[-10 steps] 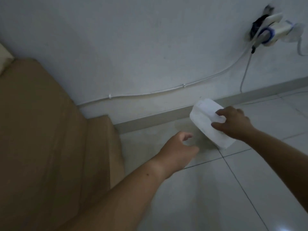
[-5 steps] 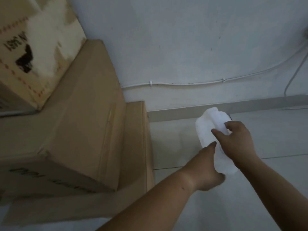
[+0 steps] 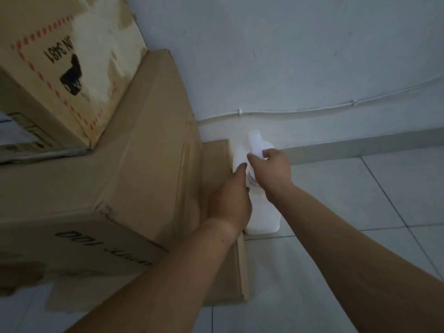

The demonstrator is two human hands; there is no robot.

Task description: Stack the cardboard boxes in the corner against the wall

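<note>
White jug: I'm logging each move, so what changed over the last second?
The white jug went from mid-air to standing on the floor beside the flat cardboard. The left hand, free before, now rests against it. The right hand still grips its handle; the boxes stayed put.

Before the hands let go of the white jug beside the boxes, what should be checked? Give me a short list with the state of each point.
1. Right hand grips the jug at its top: ok.
2. Left hand steadies its side: ok.
3. Jug base is flat on the floor: cannot tell, it may be just above the tiles.
4. Jug is upright: ok.
5. Jug sits close to the flat cardboard and the wall: ok.
6. Box stack looks stable: ok.
</note>
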